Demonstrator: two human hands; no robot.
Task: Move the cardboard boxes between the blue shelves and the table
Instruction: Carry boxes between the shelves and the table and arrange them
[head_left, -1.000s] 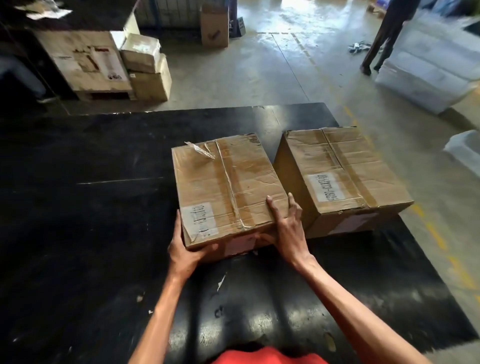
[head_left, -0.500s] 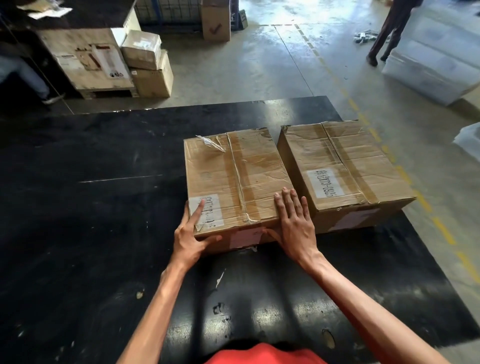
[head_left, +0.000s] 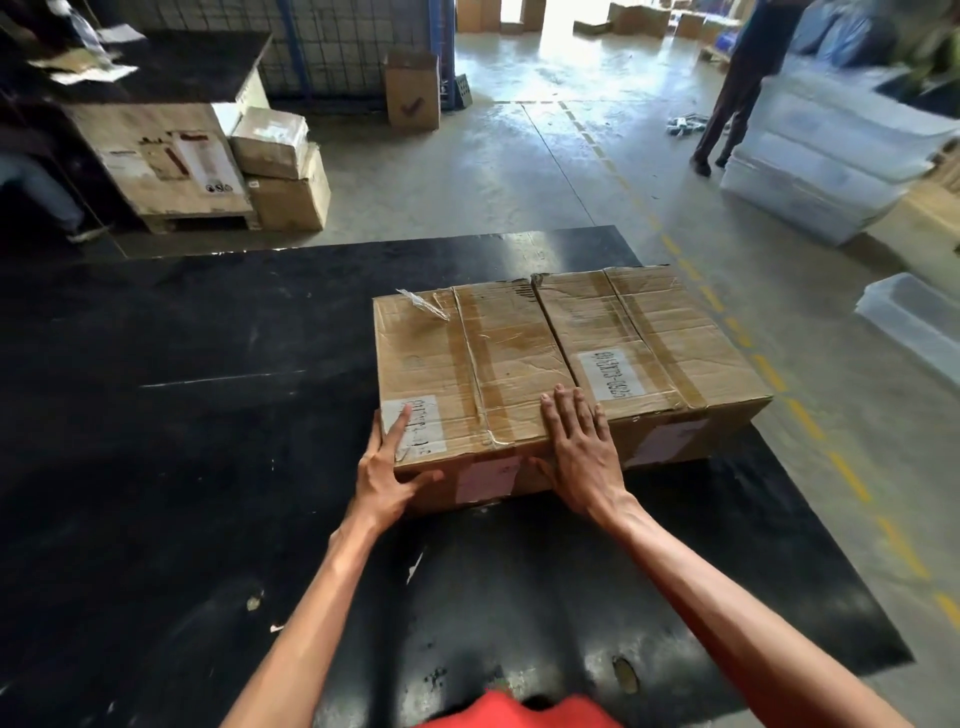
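Two taped cardboard boxes stand side by side on the black table (head_left: 182, 415), their sides touching. The left box (head_left: 467, 364) has a white label at its near left corner and loose tape on top. The right box (head_left: 660, 338) reaches the table's right edge. My left hand (head_left: 387, 467) presses the left box's near left corner, index finger on the label, thumb on the front face. My right hand (head_left: 579, 452) lies flat with straight fingers over the near right top edge of the left box.
Beyond the table stand stacked cardboard boxes (head_left: 280, 171) and a larger carton (head_left: 166, 161) on the floor. An open box (head_left: 413, 91) sits by a blue wire-mesh shelf frame (head_left: 343, 47). A person (head_left: 737, 88) stands at the far right beside wrapped white stacks (head_left: 821, 171).
The left box has slid right across the table until it touches the right box. My right hand went from gripping its corner to lying flat on top.
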